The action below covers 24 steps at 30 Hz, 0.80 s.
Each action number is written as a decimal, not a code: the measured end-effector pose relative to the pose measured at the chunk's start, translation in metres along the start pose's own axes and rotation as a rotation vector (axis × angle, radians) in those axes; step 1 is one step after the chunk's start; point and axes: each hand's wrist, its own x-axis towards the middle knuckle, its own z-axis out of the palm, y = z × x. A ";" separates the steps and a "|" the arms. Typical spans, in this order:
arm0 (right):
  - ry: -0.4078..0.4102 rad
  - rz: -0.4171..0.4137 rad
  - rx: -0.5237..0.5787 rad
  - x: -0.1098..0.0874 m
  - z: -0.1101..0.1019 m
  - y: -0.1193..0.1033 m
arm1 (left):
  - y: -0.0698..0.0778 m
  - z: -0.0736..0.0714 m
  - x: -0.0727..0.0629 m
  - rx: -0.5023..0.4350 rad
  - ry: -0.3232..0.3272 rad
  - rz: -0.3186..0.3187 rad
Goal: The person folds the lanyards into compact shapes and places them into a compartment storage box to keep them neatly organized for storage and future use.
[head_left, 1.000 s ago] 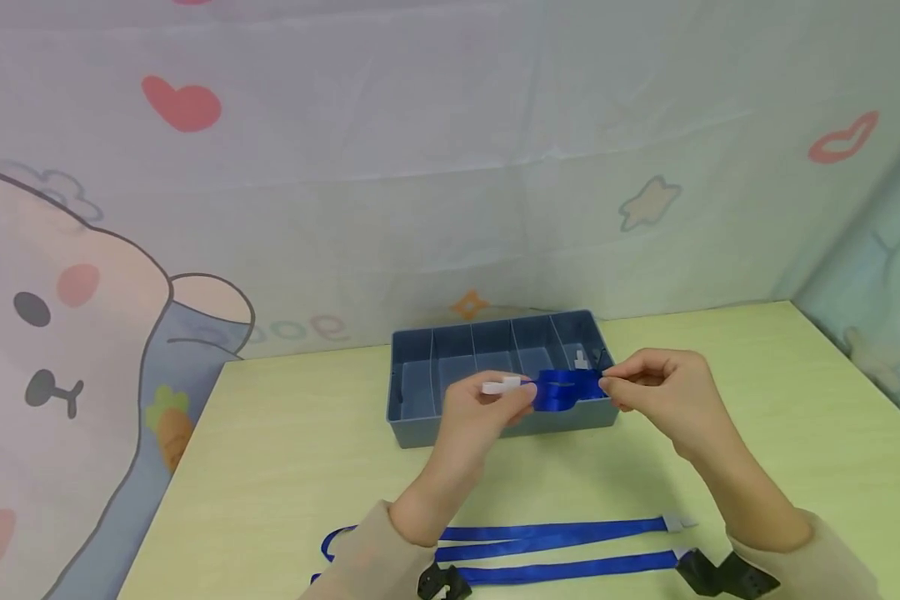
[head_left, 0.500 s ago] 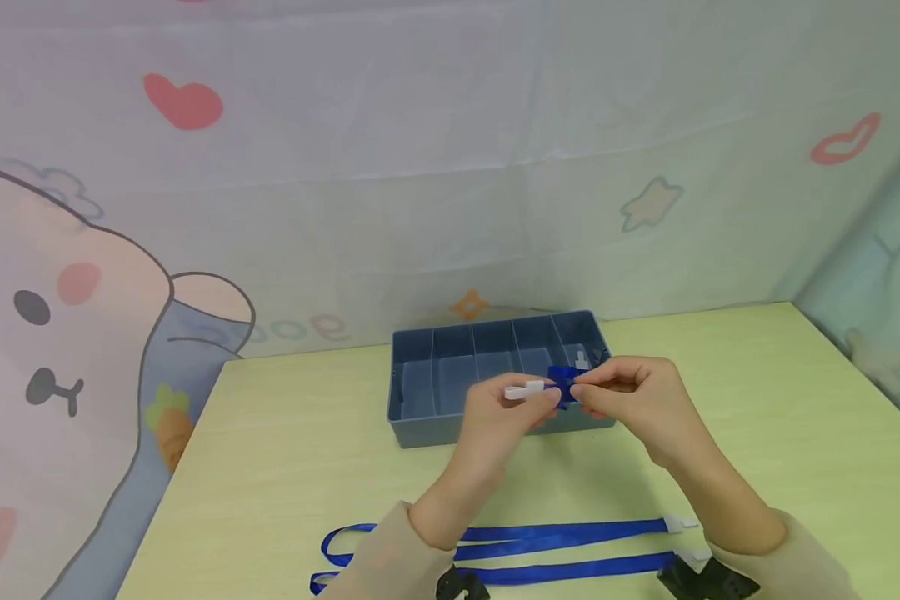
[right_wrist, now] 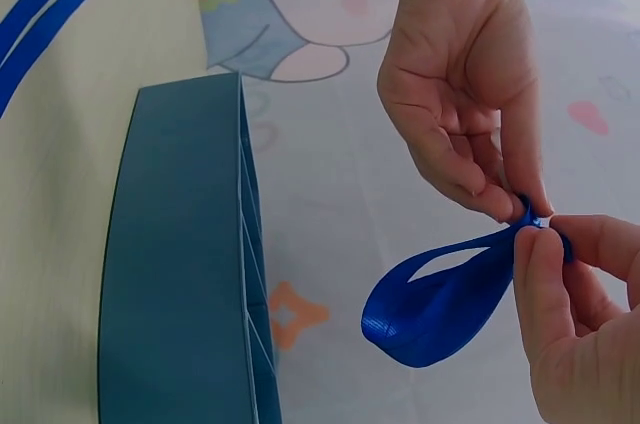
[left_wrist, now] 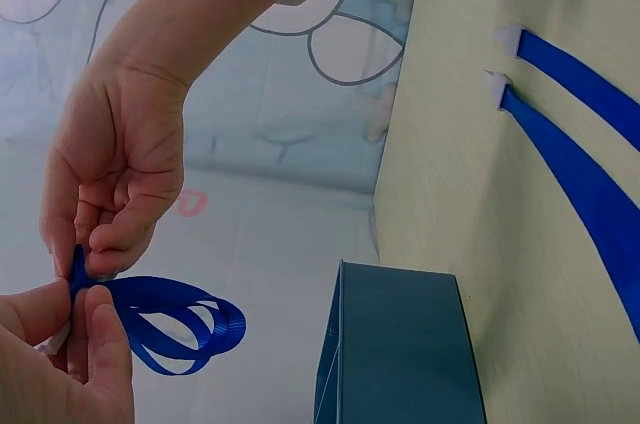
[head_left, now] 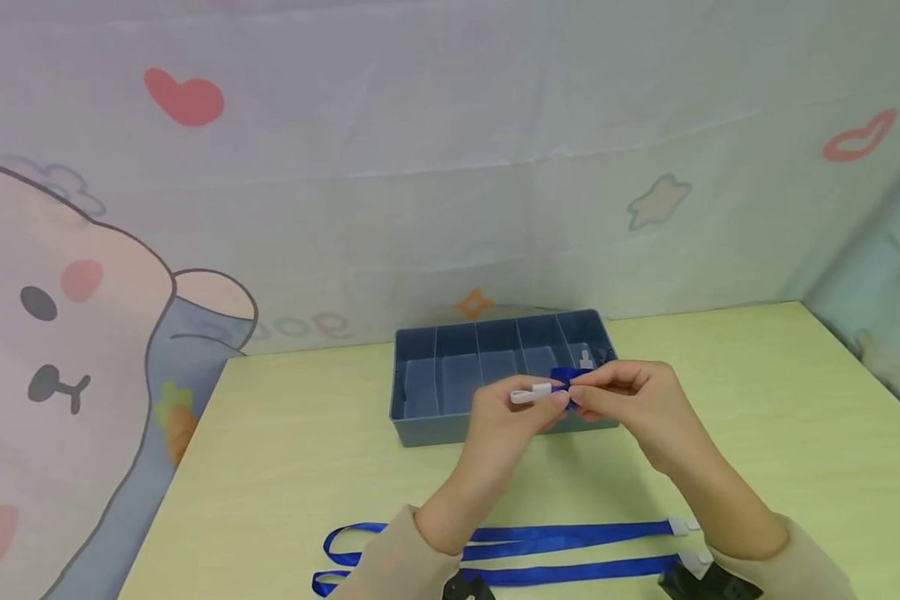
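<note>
A blue lanyard (right_wrist: 430, 314) is bunched into folded loops between both hands, in front of the divided box. The left hand (head_left: 512, 418) pinches it between thumb and fingers, and its white plastic end (head_left: 531, 393) sticks out on the left. Right beside, the right hand (head_left: 637, 400) pinches the blue strap, the fingertips of the two hands nearly meeting. Loose loops of strap (left_wrist: 190, 319) hang below the fingers toward the box in the left wrist view. How the strap is wound at the pinch is hidden by the fingers.
A grey-blue box (head_left: 427, 431) with several compartments stands behind the hands. Its rightmost compartment holds a white clip (head_left: 587, 360) and something dark. Two more blue lanyards lie across the near table, a farther one (head_left: 570, 533) and a nearer one (head_left: 570, 573). A printed cloth (head_left: 420, 167) hangs behind.
The right hand has moved left and the left hand slightly right, so they now meet. The strap stretched between them has gathered into a bunch at the fingertips.
</note>
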 end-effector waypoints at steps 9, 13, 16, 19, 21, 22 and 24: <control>-0.082 -0.037 0.010 -0.001 -0.004 -0.001 | 0.002 0.000 -0.001 0.000 -0.003 0.011; -0.136 -0.075 0.026 0.000 -0.006 0.000 | 0.002 0.000 -0.001 -0.010 -0.011 0.023; -0.152 -0.085 0.020 0.000 -0.007 0.001 | 0.003 -0.001 0.000 -0.019 -0.019 0.033; -0.142 -0.078 0.003 0.000 -0.008 0.003 | 0.003 -0.001 -0.001 -0.037 -0.024 0.029; -0.124 -0.069 -0.012 -0.001 -0.007 0.005 | 0.003 -0.001 -0.001 -0.043 -0.024 0.020; -0.113 -0.067 -0.018 -0.001 -0.007 0.005 | 0.003 -0.001 -0.002 -0.045 -0.026 0.016; -0.087 -0.066 -0.040 -0.001 -0.005 0.006 | 0.003 -0.001 -0.002 -0.044 -0.028 0.015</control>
